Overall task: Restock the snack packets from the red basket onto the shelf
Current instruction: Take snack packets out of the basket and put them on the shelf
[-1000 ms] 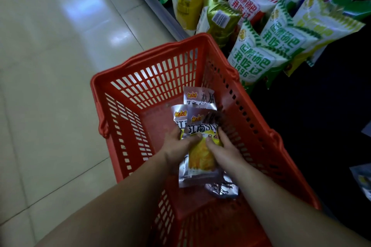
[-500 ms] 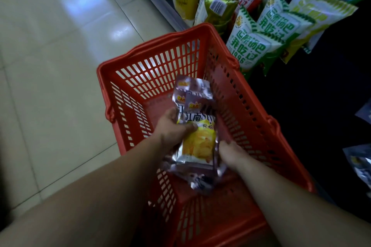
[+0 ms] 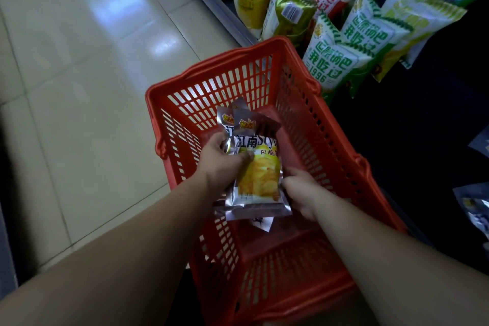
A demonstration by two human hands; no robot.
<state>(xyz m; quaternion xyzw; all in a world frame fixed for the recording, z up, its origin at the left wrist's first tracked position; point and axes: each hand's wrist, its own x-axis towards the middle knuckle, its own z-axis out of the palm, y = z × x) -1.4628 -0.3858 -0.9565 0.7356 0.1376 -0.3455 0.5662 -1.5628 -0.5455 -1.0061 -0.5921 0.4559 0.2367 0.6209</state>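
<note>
Left hand (image 3: 222, 164) clamps a fanned stack of foil chip packets (image 3: 260, 177), while the right hand (image 3: 301, 193) apparently pinches its lower corner, fingers hidden. The stack sits just above the red basket (image 3: 330, 140). Gathering step, I'd say; next it needs carrying to the shelf (image 3: 211, 0).

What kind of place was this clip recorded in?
Most likely a small grocery or convenience store aisle. A red shopping basket stands on a tiled floor beside a low shelf packed with bagged snacks, some with barcode labels.

A shop: stocked snack shelf (image 3: 211, 0), red basket (image 3: 264, 50).
</note>
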